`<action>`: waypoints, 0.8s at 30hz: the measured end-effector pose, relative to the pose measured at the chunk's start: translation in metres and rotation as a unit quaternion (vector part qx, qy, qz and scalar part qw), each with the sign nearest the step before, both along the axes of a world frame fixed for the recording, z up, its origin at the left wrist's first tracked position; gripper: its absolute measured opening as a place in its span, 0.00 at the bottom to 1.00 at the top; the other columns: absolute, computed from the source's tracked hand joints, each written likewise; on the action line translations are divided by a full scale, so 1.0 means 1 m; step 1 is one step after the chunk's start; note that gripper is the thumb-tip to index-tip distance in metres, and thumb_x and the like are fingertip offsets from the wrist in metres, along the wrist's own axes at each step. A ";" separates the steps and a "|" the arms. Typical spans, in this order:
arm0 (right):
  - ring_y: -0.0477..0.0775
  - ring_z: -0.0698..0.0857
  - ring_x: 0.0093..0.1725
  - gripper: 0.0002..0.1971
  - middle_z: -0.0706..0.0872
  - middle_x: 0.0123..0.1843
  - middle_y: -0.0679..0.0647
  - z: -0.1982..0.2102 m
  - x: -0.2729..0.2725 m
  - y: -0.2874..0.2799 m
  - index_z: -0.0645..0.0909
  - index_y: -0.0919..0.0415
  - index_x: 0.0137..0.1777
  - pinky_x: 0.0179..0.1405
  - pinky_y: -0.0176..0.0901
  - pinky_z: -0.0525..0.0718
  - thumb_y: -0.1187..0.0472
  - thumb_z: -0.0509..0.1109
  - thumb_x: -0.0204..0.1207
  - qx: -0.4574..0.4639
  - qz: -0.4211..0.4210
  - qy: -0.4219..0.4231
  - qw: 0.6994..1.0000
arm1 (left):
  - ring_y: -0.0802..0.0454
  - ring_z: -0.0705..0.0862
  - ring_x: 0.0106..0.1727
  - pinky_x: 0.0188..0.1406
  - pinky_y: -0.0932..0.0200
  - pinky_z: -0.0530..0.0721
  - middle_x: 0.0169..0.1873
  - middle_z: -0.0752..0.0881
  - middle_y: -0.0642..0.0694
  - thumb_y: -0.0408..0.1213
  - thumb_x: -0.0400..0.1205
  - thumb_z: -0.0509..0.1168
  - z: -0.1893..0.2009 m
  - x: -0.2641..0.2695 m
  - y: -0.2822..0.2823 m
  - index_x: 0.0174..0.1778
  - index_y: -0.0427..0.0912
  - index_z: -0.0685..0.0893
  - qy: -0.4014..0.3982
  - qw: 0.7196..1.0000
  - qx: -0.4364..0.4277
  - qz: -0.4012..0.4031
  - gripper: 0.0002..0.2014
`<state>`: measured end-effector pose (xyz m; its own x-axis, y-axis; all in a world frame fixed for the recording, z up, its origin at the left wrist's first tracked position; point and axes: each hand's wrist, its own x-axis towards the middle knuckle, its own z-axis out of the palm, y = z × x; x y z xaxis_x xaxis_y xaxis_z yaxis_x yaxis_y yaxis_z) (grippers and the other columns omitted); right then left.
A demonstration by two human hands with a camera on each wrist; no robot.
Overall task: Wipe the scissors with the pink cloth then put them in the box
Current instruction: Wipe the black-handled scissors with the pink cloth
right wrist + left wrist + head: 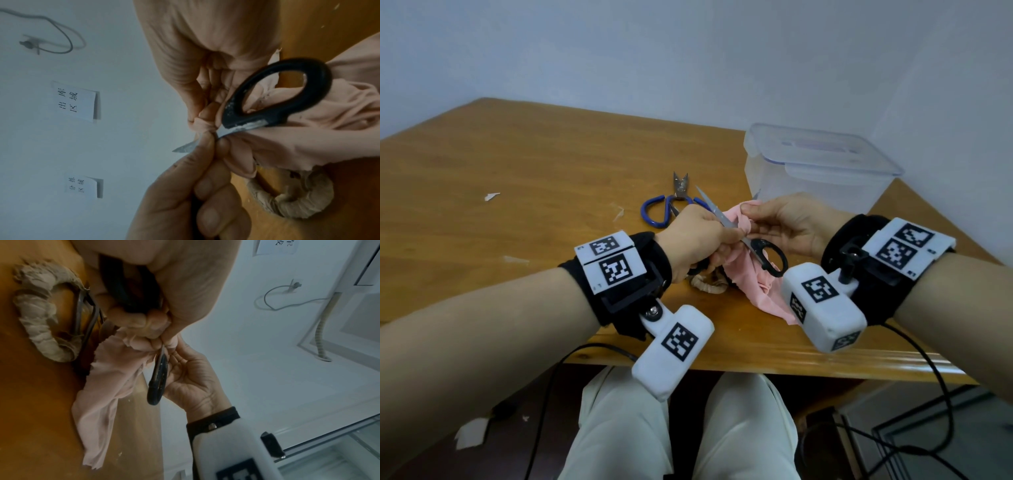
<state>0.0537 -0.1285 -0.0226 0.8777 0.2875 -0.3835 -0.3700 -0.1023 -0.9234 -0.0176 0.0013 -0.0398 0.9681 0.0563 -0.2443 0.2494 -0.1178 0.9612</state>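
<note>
The table (524,164) edge lies nearest, at 6 o'clock in the head view, with both wrists over it. Just past the edge, a pink cloth (753,277) trails onto the wood toward 5 o'clock and bunches upward between the hands.

The left hand (698,240) is curled shut around one black handle of the black scissors (763,251); the left wrist view shows that handle deep inside the fist, fingers also pressing on cloth. The other black loop hangs free at 4 o'clock of that hand, over the cloth. The blade runs from the loop toward 11 o'clock, its tip clear of the cloth and raised above the table.

The right hand (787,222) pinches a wad of cloth around the blade, thumb and fingertips closed on the fabric at mid-blade, as the right wrist view shows (203,123). The two hands are touching or nearly so at the pinch.

Beneath the left hand, lying on the table, are wrapped scissors (709,284) whose handles are bound in beige fabric, partly under the cloth.

Farther off, at 11 o'clock of the hands, blue scissors (671,202) lie flat with short blades pointing away.

Farthest, at 1 o'clock, stands the box (818,171), clear plastic, with its lid on, near the wall.
</note>
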 end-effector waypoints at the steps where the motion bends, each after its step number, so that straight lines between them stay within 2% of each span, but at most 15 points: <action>1: 0.48 0.86 0.30 0.05 0.88 0.28 0.56 0.001 0.000 0.000 0.82 0.66 0.41 0.36 0.38 0.88 0.72 0.68 0.77 -0.009 -0.001 -0.005 1.000 | 0.58 0.70 0.13 0.12 0.67 0.68 0.32 0.82 0.33 0.32 0.82 0.67 0.000 0.000 0.000 0.31 0.32 0.80 0.000 1.000 -0.002 0.002 0.13; 4: 0.47 0.85 0.26 0.07 0.87 0.27 0.55 0.003 -0.001 0.001 0.82 0.64 0.38 0.32 0.38 0.87 0.71 0.69 0.77 -0.045 0.004 -0.019 0.999 | 0.57 0.70 0.14 0.13 0.66 0.68 0.29 0.81 0.35 0.30 0.82 0.67 0.000 0.001 0.001 0.34 0.31 0.81 -0.003 1.000 -0.005 0.005 0.11; 7: 0.48 0.82 0.31 0.07 0.85 0.30 0.55 0.004 -0.002 0.001 0.81 0.63 0.38 0.36 0.37 0.85 0.71 0.68 0.77 -0.046 0.014 -0.024 0.999 | 0.57 0.70 0.14 0.13 0.66 0.68 0.24 0.81 0.39 0.30 0.82 0.67 0.000 0.001 0.002 0.32 0.31 0.81 -0.003 1.000 -0.009 0.001 0.12; 11: 0.49 0.82 0.29 0.09 0.84 0.27 0.55 0.003 0.000 -0.002 0.78 0.62 0.38 0.31 0.37 0.87 0.73 0.65 0.78 0.023 0.030 0.014 0.999 | 0.58 0.69 0.13 0.13 0.68 0.68 0.30 0.80 0.35 0.31 0.83 0.66 0.001 0.000 0.004 0.30 0.33 0.79 0.006 1.000 -0.019 -0.005 0.14; 15: 0.51 0.82 0.34 0.04 0.85 0.29 0.57 0.000 -0.001 -0.003 0.81 0.66 0.40 0.34 0.41 0.89 0.72 0.69 0.75 0.032 0.003 0.058 0.998 | 0.59 0.70 0.13 0.13 0.68 0.68 0.34 0.82 0.33 0.32 0.83 0.66 0.000 -0.001 0.005 0.30 0.33 0.79 -0.002 1.000 0.016 -0.013 0.15; 18: 0.46 0.81 0.27 0.13 0.86 0.26 0.56 -0.002 0.001 -0.005 0.87 0.65 0.30 0.32 0.37 0.88 0.72 0.69 0.75 0.004 0.003 0.041 0.999 | 0.59 0.70 0.13 0.13 0.67 0.68 0.34 0.82 0.33 0.32 0.83 0.66 -0.003 0.000 0.004 0.28 0.34 0.79 -0.005 1.000 0.024 -0.017 0.16; 19: 0.45 0.81 0.24 0.13 0.86 0.25 0.55 -0.002 0.002 -0.005 0.88 0.64 0.30 0.31 0.35 0.87 0.72 0.70 0.75 -0.006 0.001 0.032 0.999 | 0.58 0.70 0.14 0.13 0.67 0.68 0.33 0.82 0.34 0.32 0.83 0.66 -0.003 0.000 0.004 0.29 0.33 0.79 -0.006 1.000 0.026 -0.016 0.15; 22: 0.41 0.77 0.17 0.05 0.85 0.23 0.52 -0.002 0.002 -0.003 0.84 0.63 0.37 0.25 0.29 0.83 0.68 0.72 0.75 -0.040 -0.012 0.006 0.999 | 0.57 0.70 0.14 0.15 0.66 0.69 0.25 0.81 0.40 0.31 0.82 0.67 -0.003 0.002 0.003 0.31 0.33 0.81 -0.005 0.999 0.033 -0.004 0.13; 24: 0.40 0.76 0.18 0.05 0.84 0.22 0.50 -0.001 0.003 -0.004 0.84 0.62 0.38 0.24 0.29 0.82 0.67 0.72 0.75 -0.073 0.006 -0.019 0.997 | 0.57 0.70 0.14 0.15 0.65 0.70 0.21 0.78 0.43 0.31 0.82 0.68 -0.002 0.003 0.003 0.33 0.32 0.82 0.001 1.000 0.027 0.000 0.11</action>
<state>0.0569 -0.1327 -0.0239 0.8888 0.2424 -0.3890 -0.3335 -0.2401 -0.9116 -0.0151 0.0043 -0.0419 0.9677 0.0691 -0.2423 0.2507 -0.1687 0.9532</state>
